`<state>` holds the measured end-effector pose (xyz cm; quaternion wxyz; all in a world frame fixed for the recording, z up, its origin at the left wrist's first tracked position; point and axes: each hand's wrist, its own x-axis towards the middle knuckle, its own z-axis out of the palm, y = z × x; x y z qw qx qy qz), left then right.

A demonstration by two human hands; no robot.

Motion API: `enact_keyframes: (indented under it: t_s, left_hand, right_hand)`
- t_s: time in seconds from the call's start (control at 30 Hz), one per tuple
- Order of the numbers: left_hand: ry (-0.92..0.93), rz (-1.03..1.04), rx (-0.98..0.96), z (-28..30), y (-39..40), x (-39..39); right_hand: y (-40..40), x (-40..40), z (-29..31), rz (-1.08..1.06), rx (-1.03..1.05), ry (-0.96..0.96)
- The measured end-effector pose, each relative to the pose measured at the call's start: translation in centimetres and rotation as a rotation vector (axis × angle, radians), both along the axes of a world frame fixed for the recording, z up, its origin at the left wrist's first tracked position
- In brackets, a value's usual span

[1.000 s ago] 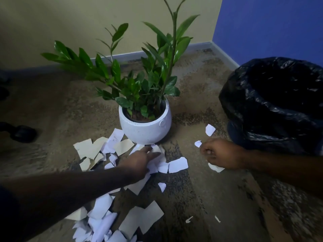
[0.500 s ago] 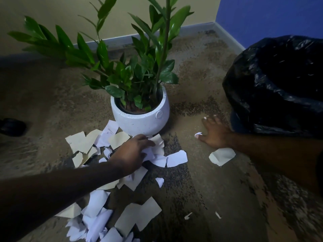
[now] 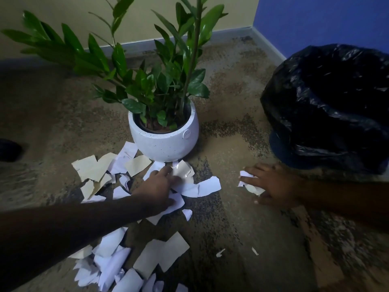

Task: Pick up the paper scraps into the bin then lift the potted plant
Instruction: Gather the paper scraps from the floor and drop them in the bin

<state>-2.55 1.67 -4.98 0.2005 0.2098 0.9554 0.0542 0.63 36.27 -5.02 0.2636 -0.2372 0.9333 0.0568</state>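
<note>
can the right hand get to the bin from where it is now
Probably yes. The right hand, gathering a few scraps, lies just in front of the bin, with only bare floor between them.

Mottled brown carpet (image 3: pixel 227 207) underfoot, worn in dark speckled patches. Beige wall (image 3: pixel 63 13) behind, blue wall (image 3: pixel 315 20) at right, grey skirting (image 3: pixel 134 45) along both. Dark object (image 3: pixel 8 149) at the carpet's left edge.

The left hand (image 3: pixel 156 185) covered part of the paper scraps (image 3: pixel 94 170), and its fingertips blurred into them. At six o'clock the scrap pile ran off the bottom edge. At three o'clock the bin (image 3: pixel 328 106) was cut by the right edge, its inside too dark to read. The potted plant (image 3: pixel 164 140) lost its tallest stems at twelve o'clock.
</note>
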Motion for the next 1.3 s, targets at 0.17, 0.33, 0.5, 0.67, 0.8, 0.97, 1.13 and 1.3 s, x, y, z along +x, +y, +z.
enact_keyframes:
  t_s: [0.17, 0.33, 0.5, 0.67, 0.8, 0.97, 1.13, 1.3]
  left_hand:
    - [-0.053, 0.002, 0.098, 1.2, 0.7, 0.7]
    - [-0.096, -0.016, 0.075, 1.8, 0.5, 0.7]
    - [-0.102, 0.050, 0.061, 1.6, 0.0, 0.4]
    - [-0.038, 0.149, 0.061, 1.7, -0.3, -0.6]
    - [-0.026, 0.156, 0.126, 2.2, -0.4, -1.3]
    - [-0.006, 0.119, 0.204, 2.8, -0.4, -1.1]
    - [-0.039, 0.179, 0.288, 2.7, -1.0, -0.4]
    - [-0.037, 0.199, 0.329, 2.0, -0.8, -0.9]
  right_hand:
    - [-1.4, 1.3, -0.4, -0.148, -0.187, 0.072]
    - [-2.9, 0.6, 0.4, -0.194, -0.150, 0.075]
    - [-2.2, 0.3, 1.6, -0.241, -0.170, 0.021]
    - [-1.4, 0.9, 0.5, -0.189, -0.014, -0.026]
    - [-0.3, 0.9, 1.0, -0.186, -0.098, 0.083]
    - [0.1, 0.5, 1.6, -0.338, -0.139, 0.190]
    - [-0.2, 0.3, 1.4, -0.325, -0.173, 0.062]
    - [-1.2, 0.9, 0.6, -0.178, -0.085, 0.061]
